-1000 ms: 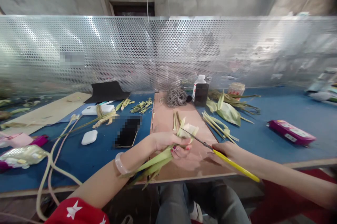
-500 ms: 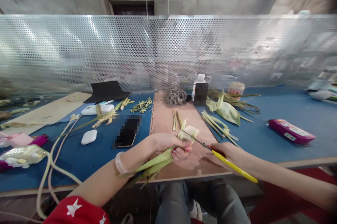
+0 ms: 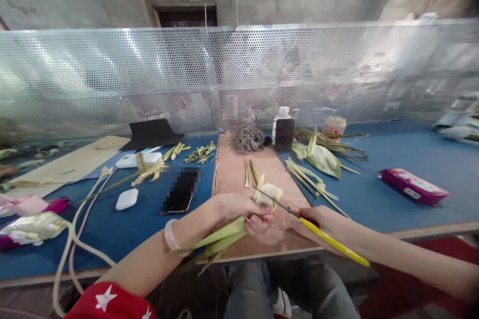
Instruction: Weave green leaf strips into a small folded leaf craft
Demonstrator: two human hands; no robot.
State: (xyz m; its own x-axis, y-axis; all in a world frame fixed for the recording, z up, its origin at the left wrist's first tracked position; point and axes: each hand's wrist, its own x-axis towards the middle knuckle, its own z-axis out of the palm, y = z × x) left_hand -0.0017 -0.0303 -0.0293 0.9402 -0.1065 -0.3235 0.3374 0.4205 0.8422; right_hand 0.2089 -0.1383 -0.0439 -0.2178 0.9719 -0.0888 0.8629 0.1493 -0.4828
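Note:
My left hand is closed around a bundle of pale green husk leaves. Its long ends trail back under my wrist, and a whitish, cupped top sticks out above the thumb. In my right hand is a pair of scissors with yellow handles, one long handle pointing back under the forearm. Their dark blades lie across the whitish top of the bundle; how far they are apart is hard to make out. Both hands are over a brown board near the table's front edge.
Loose husk strips and a broad leaf lie right of the board. A tangle of grey cord, a bottle and a dark phone stand behind. Left are another phone, a white case and cables. A purple packet lies right.
The camera view has shifted slightly. Both hands, the bundle and the scissors keep nearly the same places, with the blades still across the whitish top.

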